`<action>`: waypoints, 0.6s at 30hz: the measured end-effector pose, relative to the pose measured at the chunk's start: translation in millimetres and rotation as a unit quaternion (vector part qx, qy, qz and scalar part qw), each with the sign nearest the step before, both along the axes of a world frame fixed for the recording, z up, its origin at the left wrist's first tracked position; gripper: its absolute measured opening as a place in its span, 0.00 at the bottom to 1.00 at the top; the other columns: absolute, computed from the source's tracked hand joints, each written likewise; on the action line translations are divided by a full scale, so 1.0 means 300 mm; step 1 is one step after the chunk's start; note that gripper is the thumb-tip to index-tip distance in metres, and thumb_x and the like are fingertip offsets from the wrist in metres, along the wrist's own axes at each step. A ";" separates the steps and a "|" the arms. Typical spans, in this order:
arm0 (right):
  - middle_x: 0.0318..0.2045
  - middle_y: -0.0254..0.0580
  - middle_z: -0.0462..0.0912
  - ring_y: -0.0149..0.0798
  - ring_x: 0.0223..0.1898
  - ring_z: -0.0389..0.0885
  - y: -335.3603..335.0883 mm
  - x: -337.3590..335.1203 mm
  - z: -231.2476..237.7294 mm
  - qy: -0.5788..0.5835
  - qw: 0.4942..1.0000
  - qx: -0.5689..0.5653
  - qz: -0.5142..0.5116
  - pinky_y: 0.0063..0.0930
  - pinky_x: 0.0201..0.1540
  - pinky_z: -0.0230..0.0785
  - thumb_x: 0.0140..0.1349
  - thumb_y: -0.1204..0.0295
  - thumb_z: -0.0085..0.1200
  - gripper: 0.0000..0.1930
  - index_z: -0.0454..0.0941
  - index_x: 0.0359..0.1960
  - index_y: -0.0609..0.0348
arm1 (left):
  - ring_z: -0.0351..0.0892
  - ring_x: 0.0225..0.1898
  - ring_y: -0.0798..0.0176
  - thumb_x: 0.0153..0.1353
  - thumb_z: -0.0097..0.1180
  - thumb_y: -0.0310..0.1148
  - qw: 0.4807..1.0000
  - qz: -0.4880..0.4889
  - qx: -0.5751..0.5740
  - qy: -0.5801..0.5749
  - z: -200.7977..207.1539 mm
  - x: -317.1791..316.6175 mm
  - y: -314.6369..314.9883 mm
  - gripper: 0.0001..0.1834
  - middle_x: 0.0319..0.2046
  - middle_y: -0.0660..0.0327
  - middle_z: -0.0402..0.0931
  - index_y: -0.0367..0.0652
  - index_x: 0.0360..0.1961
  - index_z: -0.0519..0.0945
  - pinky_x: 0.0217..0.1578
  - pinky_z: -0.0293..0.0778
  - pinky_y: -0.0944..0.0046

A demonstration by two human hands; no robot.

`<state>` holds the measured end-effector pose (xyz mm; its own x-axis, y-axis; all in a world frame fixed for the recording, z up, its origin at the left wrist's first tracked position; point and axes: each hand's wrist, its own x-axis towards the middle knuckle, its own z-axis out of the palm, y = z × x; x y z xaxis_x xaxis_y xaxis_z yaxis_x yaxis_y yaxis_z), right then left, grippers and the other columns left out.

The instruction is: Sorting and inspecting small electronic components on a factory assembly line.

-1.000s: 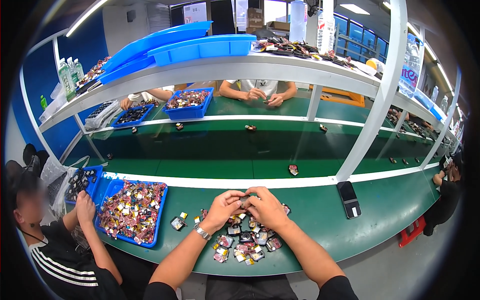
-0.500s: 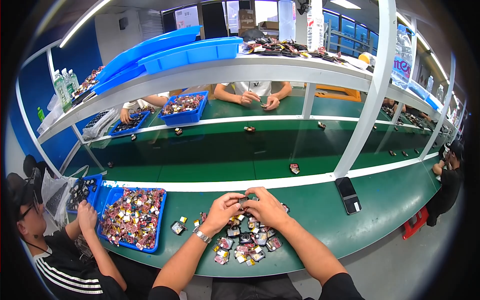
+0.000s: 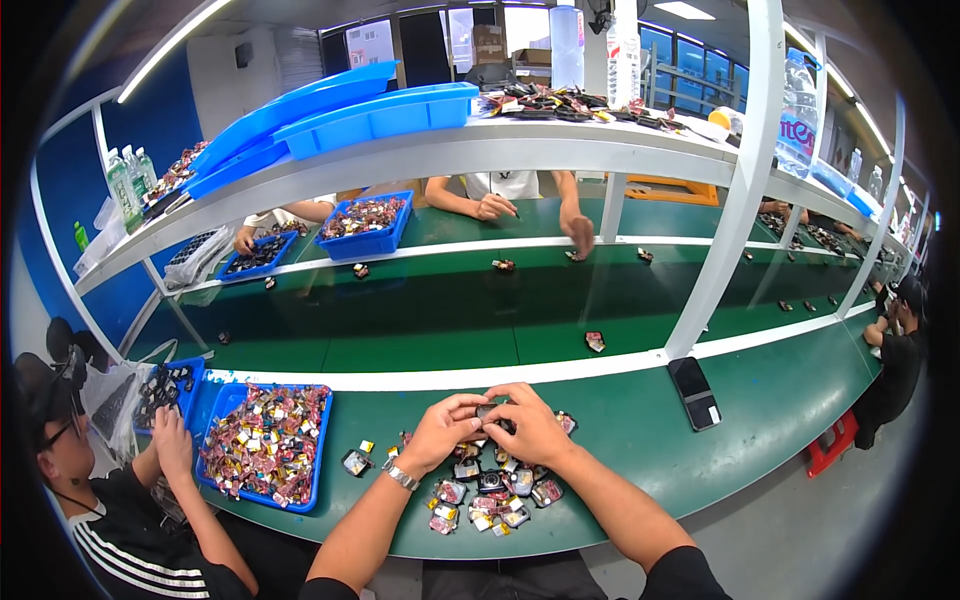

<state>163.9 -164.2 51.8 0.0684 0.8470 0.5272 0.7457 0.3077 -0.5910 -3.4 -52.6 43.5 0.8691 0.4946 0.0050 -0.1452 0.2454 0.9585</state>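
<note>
My left hand, with a metal-banded watch at the wrist, and my right hand meet above the green table. Pinched between their fingertips is a small dark part, mostly covered by the fingers. Below and around my hands lies a loose heap of small electronic modules, black-cased, with reddish, silver and yellow-white pieces. One single module rests apart, left of my left wrist.
A blue tray heaped with small parts stands at left, beside a seated co-worker. A black phone lies at right. Beyond a white rail, spaced modules sit on a green conveyor. White posts carry a shelf overhead.
My hands stay together, with slight finger movement around the dark part. Across the conveyor, a co-worker's hand has reached out to the belt's far edge. Modules on the belt appear slightly farther right.
</note>
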 end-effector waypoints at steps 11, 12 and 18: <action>0.50 0.42 0.78 0.46 0.54 0.75 -0.004 -0.037 -0.027 0.036 0.998 0.038 -0.038 0.35 0.53 0.71 0.55 0.72 0.61 0.06 0.84 0.34 0.58 | 0.79 0.52 0.62 0.69 0.49 0.23 1.000 0.003 -0.018 0.002 -0.015 -0.001 0.002 0.16 0.50 0.54 0.78 0.36 0.57 0.70 0.52 0.81 0.61; 0.50 0.42 0.78 0.46 0.53 0.75 -0.002 -0.041 -0.031 0.039 0.997 0.043 -0.044 0.35 0.53 0.72 0.55 0.73 0.62 0.06 0.84 0.34 0.58 | 0.79 0.52 0.62 0.70 0.49 0.23 1.000 0.003 -0.030 -0.008 -0.017 -0.002 0.002 0.16 0.50 0.53 0.78 0.35 0.57 0.70 0.53 0.80 0.59; 0.48 0.41 0.79 0.46 0.52 0.76 0.004 -0.049 -0.053 0.074 0.994 0.055 -0.056 0.36 0.53 0.72 0.55 0.73 0.62 0.07 0.85 0.36 0.57 | 0.79 0.53 0.59 0.71 0.44 0.23 0.999 0.011 -0.041 -0.011 -0.039 0.004 0.013 0.15 0.52 0.52 0.76 0.33 0.57 0.69 0.55 0.79 0.59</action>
